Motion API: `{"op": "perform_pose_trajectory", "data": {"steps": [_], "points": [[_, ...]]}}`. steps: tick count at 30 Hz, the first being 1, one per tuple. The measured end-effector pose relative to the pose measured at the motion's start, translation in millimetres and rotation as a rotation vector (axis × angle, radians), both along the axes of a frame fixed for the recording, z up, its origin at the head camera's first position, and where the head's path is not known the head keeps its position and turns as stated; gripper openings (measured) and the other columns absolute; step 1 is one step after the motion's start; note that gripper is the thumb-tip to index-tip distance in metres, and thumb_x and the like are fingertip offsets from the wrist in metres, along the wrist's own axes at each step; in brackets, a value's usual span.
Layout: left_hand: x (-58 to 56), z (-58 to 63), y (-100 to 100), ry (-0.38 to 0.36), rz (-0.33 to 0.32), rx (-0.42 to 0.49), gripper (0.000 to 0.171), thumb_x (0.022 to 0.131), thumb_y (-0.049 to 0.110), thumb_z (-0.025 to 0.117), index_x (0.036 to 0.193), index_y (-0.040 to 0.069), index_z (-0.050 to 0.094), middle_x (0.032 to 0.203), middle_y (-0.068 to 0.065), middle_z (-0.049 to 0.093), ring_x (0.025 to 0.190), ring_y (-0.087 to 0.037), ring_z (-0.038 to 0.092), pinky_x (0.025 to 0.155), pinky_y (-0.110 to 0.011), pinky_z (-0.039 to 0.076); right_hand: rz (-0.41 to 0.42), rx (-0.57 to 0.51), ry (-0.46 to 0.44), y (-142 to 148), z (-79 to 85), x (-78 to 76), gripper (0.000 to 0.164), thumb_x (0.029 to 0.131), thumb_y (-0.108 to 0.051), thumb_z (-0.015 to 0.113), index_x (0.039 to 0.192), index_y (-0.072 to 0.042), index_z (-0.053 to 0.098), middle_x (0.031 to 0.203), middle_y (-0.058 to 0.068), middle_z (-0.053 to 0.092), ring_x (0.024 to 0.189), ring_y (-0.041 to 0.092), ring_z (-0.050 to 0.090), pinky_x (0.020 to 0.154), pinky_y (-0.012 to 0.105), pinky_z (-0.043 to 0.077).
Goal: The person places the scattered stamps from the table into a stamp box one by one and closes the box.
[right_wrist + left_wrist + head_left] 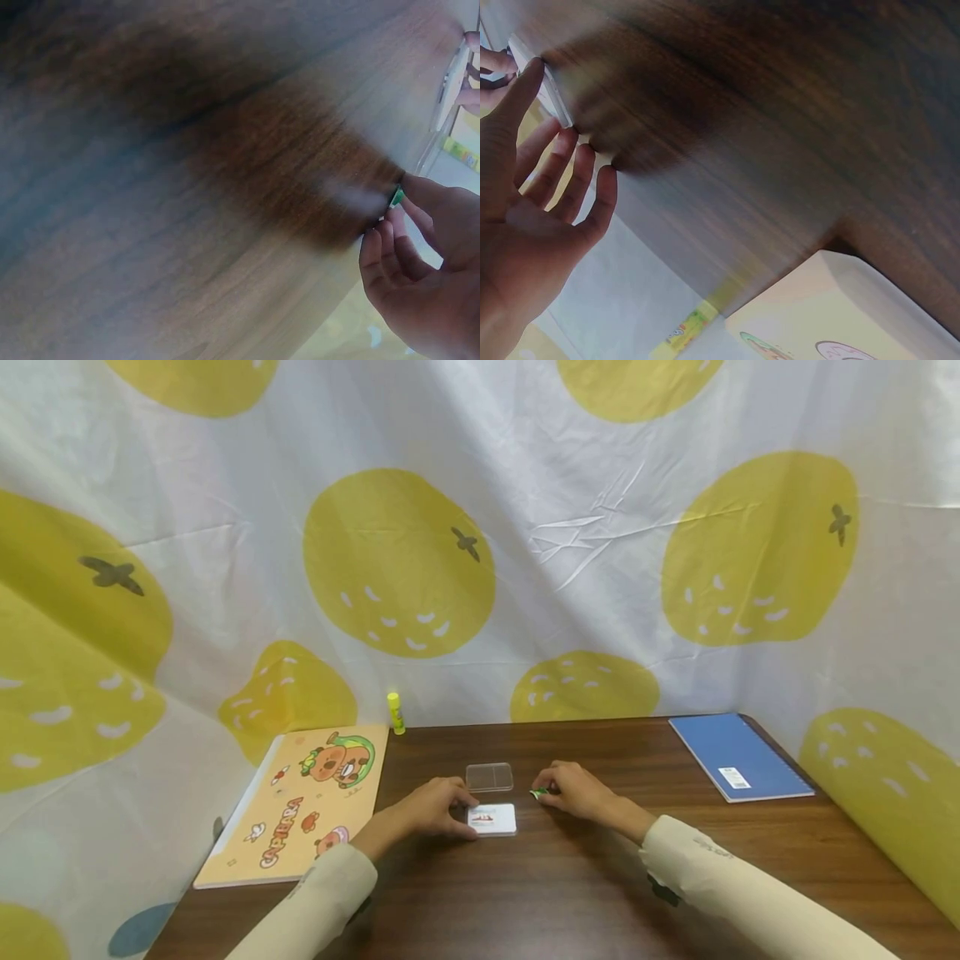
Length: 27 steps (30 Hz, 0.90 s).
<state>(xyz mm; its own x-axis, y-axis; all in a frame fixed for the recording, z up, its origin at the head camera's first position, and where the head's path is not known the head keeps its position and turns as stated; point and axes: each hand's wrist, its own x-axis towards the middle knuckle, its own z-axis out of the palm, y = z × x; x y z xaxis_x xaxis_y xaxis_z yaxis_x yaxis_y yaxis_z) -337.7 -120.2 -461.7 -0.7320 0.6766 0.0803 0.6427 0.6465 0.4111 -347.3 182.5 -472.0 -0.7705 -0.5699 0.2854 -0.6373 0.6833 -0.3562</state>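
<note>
A small white rectangular case (pixel 504 818) with a red and grey print lies flat on the table. At its left side my left hand (pixel 437 807) grips it, thumb at the near edge and fingers at the far one; the left wrist view shows this hand (pixel 551 187) from the palm side. Just behind the case sits a clear plastic lid (pixel 490 777). To the right, my right hand (pixel 573 789) pinches a small green and white piece (pixel 537 792) close to the tabletop. In the right wrist view the green piece (pixel 397 197) shows between thumb and fingertips; its kind is unclear.
A tan capybara drawing pad (pixel 300 810) lies at the left of the dark wooden table (pixel 525 893). Behind it stands a yellow glue stick (pixel 396 714). A blue notebook (pixel 738 756) lies at the back right. A fruit-printed curtain (pixel 517 585) hangs behind.
</note>
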Motion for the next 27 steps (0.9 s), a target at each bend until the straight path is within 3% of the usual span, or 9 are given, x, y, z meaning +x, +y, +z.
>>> {"op": "perform_pose_trajectory", "data": {"steps": [9, 16, 27], "points": [[1.7, 2.0, 0.1, -0.015, -0.002, 0.014, 0.046, 0.081, 0.028, 0.091, 0.116, 0.002, 0.078, 0.106, -0.007, 0.068, 0.091, -0.020, 0.061, 0.081, -0.031, 0.051, -0.004, -0.008, -0.045, -1.6, -0.9, -4.0, 0.021, 0.091, -0.007, 0.078, 0.111, -0.002, 0.075, 0.088, 0.005, 0.064, 0.084, 0.020, 0.059, 0.072, 0.026, 0.050], [0.4, 2.1, 0.6, -0.003, -0.007, 0.007, 0.047, 0.080, 0.029, 0.092, 0.116, 0.003, 0.078, 0.105, -0.006, 0.068, 0.090, -0.018, 0.061, 0.082, -0.030, 0.052, -0.007, -0.033, -0.104, -0.9, 1.0, -5.3, 0.014, 0.091, -0.007, 0.078, 0.105, -0.005, 0.074, 0.092, 0.006, 0.063, 0.088, 0.022, 0.061, 0.075, 0.026, 0.051], [-0.5, -0.4, 0.4, -0.006, 0.005, 0.011, 0.047, 0.079, 0.029, 0.092, 0.116, 0.003, 0.078, 0.106, -0.007, 0.069, 0.090, -0.018, 0.060, 0.081, -0.030, 0.051, -0.005, -0.071, -0.099, 0.7, 3.9, -6.0, 0.017, 0.086, -0.001, 0.080, 0.101, -0.004, 0.073, 0.086, 0.004, 0.071, 0.082, 0.021, 0.070, 0.073, 0.026, 0.055]]}}
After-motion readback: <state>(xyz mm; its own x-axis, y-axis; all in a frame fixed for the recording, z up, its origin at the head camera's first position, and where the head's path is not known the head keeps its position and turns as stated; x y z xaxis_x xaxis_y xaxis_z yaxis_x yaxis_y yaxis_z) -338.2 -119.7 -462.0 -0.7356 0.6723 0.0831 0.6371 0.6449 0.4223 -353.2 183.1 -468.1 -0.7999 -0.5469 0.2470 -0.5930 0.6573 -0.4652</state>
